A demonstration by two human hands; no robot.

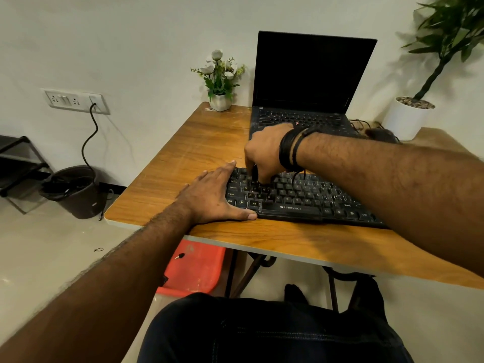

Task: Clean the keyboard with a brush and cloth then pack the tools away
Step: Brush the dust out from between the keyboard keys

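- Wood-grain laminate with a pale edge covers the table [209, 142], which is carried on dark folding legs above a light tiled floor.
- Black and flat, the keyboard [293, 195] is laid along the near edge of the table, towards the right.
- "ZEBRONICS" is printed in white below the space bar; "Ctrl", "Alt" and "Caps Lock" can be read on the left-hand keys.
- The left hand [214, 195] is laid flat with straight fingers spread, palm down on the table and against the keyboard's left end, the thumb along its near edge.
- The right hand [264, 153] is curled downward over the upper-left keys, and a thin dark tool, seemingly the brush [254, 174], is pinched in its fingers with the tip on the keys; the bristles cannot be made out.
- Dark bands are worn on the right wrist.
- An open black laptop [309, 79] with a dark screen is set just beyond the keyboard.
- A small white pot of white flowers [220, 77] is placed at the far left corner of the table.
- A larger potted plant [429, 82] is seen at the far right.
- On the white wall at the left, a switch plate [76, 100] is fitted, and a black cable is hung from it towards a dark bin [76, 192] on the floor.
- A red plastic stool [196, 268] is seen under the table.
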